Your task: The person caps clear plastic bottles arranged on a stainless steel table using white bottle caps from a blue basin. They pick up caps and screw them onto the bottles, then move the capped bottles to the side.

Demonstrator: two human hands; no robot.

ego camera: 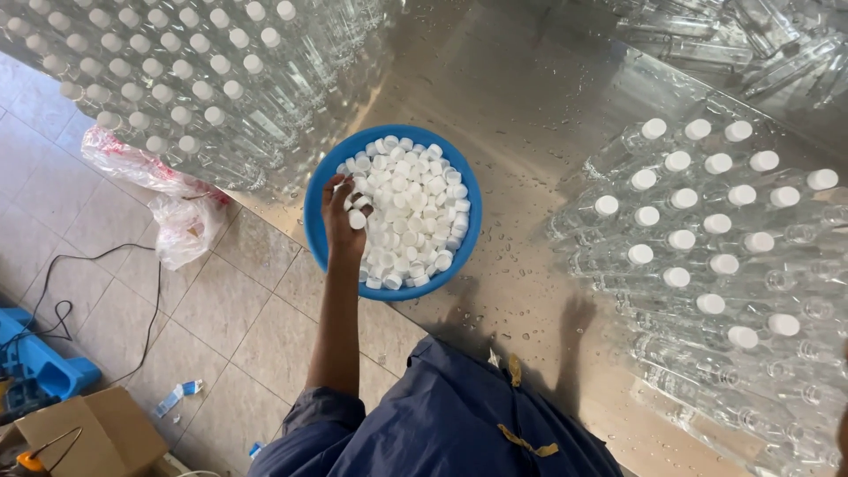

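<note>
Left hand (pixel 343 216) pinching white cap (pixel 357 220) over blue bowl (pixel 315 208); right hand unseen. Several bottles (pixel 707 265) capped, some open.

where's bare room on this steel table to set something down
Bare steel table lies beyond the blue bowl, between both bottle groups, plus a wet strip just right of the bowl. Bottles crowd both sides; caps fill the bowl, left hand inside.

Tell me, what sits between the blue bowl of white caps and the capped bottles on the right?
Only bare, wet metal tabletop separates the blue bowl from the capped bottles, as the head view shows.
</note>
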